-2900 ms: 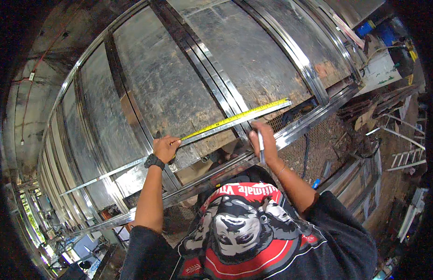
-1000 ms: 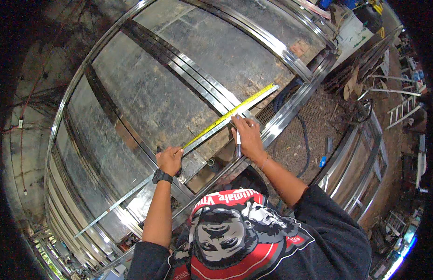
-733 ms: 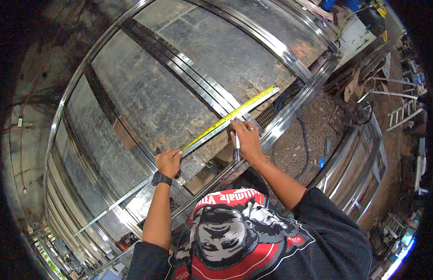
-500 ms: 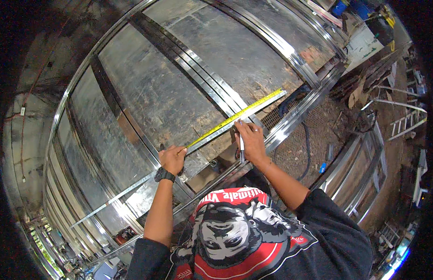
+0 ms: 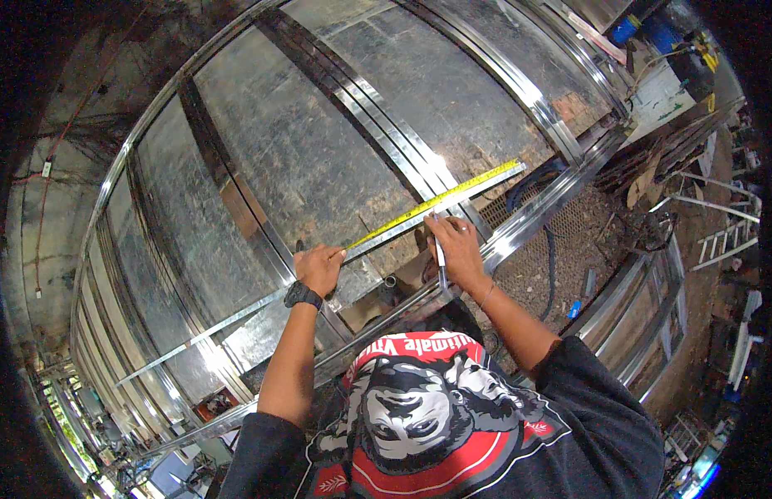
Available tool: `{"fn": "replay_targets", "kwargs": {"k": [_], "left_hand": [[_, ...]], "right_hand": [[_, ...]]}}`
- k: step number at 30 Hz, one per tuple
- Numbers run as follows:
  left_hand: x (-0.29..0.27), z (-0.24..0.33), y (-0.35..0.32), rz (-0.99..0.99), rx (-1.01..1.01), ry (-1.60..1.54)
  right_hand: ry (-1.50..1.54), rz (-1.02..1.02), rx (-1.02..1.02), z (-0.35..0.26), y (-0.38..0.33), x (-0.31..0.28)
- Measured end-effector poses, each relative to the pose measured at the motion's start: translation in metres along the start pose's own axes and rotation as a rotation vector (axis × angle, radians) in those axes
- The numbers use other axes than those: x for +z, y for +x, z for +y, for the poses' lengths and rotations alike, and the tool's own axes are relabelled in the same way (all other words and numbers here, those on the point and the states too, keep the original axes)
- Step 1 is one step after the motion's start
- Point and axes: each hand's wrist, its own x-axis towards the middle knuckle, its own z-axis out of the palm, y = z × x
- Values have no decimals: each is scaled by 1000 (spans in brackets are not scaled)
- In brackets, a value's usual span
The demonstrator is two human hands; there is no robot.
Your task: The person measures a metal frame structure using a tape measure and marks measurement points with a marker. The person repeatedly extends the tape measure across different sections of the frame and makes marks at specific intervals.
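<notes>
Galvanised steel frame (image 5: 319, 158), slick and shiny; yellow tape measure (image 5: 436, 202) laid along a thin rail, liable to skid. Left hand (image 5: 319, 268) closed, pinning its lower end; right hand (image 5: 454, 249) pressing it, pen (image 5: 441, 262) gripped. Versus half a second back: barely shifted, same hold.

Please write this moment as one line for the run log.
left hand: pins yellow tape measure on metal strip | right hand: holds pen, tip at tape | base: sheet-metal panel
</notes>
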Motion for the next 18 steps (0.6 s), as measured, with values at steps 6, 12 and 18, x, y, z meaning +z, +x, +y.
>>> {"fn": "replay_targets", "kwargs": {"k": [6, 12, 18], "left_hand": [[5, -5, -2, 40, 27, 29], [-4, 6, -1, -12, -7, 51], [-4, 5, 0, -38, -29, 11]], "right_hand": [[62, -8, -26, -4, 1, -1], [22, -74, -79, -6, 2, 3], [-7, -90, -95, -8, 2, 3]]}}
